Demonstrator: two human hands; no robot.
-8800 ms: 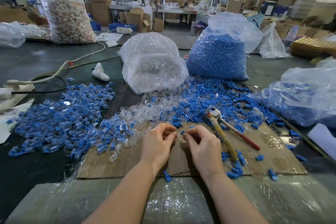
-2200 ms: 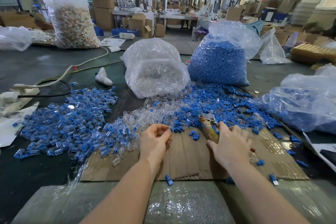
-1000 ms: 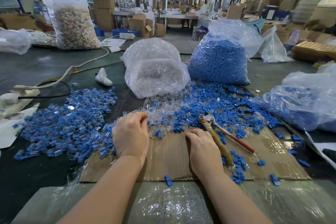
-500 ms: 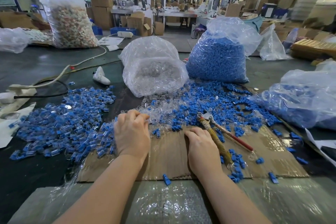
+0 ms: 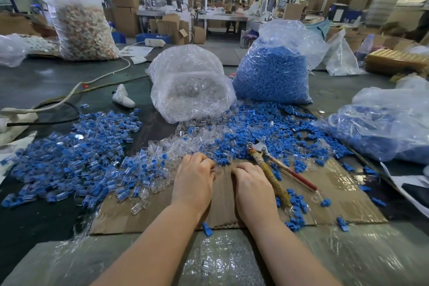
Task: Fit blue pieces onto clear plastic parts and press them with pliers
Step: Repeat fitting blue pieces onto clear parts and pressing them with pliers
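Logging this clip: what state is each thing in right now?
Pliers: lying on the cardboard, unheld, handles apart.
Left hand: fingers curled at the clear parts; grip hidden.
Right hand: knuckles up beside the pliers; grip hidden.
Clear bag: open, spilling.
Blue bag: upright, full.
Finished pile: loose, at left.

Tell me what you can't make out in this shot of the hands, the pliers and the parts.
- Head view: what the left hand and right hand hold, if anything; their curled fingers face away.
- Head view: the pliers jaws, half buried in loose blue pieces.
- Head view: the bag of blue parts at right, cut off by the frame edge.
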